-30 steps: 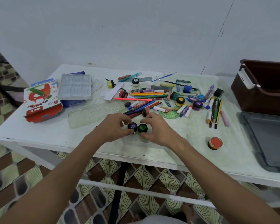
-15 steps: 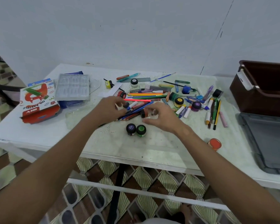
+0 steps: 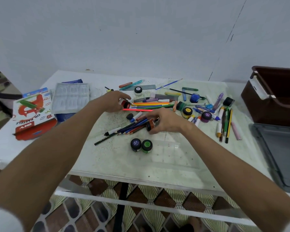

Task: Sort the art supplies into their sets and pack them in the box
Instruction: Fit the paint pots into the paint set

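On the table (image 3: 117, 163), the left hand (image 3: 113, 101) reaches into the far part of the clutter and its fingers close around a red-lidded jar (image 3: 125, 103), which lies tipped on its side at the left end of a row of colored pencils (image 3: 151, 104). The right hand (image 3: 166, 120) grips an orange-brown jar (image 3: 150, 125), also tipped sideways, right at the end of a bundle of blue and red pencils (image 3: 129, 128). Nearer the front edge, a purple jar (image 3: 136, 144) and a green jar (image 3: 147, 145) stand upright, touching each other, on a clear tray (image 3: 172, 154).

More jars sit in the pile: a white one (image 3: 138, 90) toward the back, a blue one (image 3: 194, 97), a yellow one (image 3: 187, 112) and a second purple one (image 3: 206, 116) to the right. Markers (image 3: 224, 124) lie side by side near the right end of the table. At the left edge rests an oil pastel box (image 3: 32, 114), with a clear plastic insert (image 3: 70, 97) just beside it. The brown box (image 3: 278, 96) stands at the far right, and its grey lid (image 3: 281, 156) lies flat in front of it.
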Demonstrator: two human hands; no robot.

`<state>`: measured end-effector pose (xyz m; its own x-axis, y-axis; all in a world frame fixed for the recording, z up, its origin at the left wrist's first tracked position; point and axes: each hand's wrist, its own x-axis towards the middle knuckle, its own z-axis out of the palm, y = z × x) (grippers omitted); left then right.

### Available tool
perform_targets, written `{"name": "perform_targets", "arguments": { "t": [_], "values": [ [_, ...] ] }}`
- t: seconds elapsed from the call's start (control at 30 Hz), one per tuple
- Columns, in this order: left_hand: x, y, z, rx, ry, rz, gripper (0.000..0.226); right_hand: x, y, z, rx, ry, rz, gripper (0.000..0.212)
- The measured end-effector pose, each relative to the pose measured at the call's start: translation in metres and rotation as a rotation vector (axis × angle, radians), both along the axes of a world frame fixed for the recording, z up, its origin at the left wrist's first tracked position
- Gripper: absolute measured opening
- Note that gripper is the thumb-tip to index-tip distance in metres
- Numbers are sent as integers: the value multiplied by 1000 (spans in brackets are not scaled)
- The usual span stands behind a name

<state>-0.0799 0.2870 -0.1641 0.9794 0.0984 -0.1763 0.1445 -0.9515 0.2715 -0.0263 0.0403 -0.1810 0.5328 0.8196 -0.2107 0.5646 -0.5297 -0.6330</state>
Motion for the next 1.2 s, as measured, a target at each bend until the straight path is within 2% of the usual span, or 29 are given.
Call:
{"name": "perform_targets", "arguments": {
  "t": [0.23, 0.5, 0.7, 0.83, 1.03, 1.13, 1.2],
  "values": [
    [5, 3, -2, 49, -2, -36, 42, -2, 3, 3, -31, -83, 45, 44],
    [3, -2, -5, 19, -32, 5, 28, -23, -5, 10, 129, -78, -21, 38],
    [-3, -3, -5, -29, 23, -5, 47, -42, -15, 8, 291, 28, -175, 28],
    [-7, -5, -9, -67, -67, 68, 44, -48, -21, 5, 320, 50, -220, 26],
    [-13, -10, -19, -133, -142, 190, 35, -58, -28, 1, 307, 36, -267, 39],
    [-15, -15, -22, -173, -112, 179, 53, -64, -30, 0, 323, 57, -276, 39],
    [-13, -18, -23, -118, -67, 127, 58, -68, -33, -1, 334, 70, -278, 37]
  ]
}}
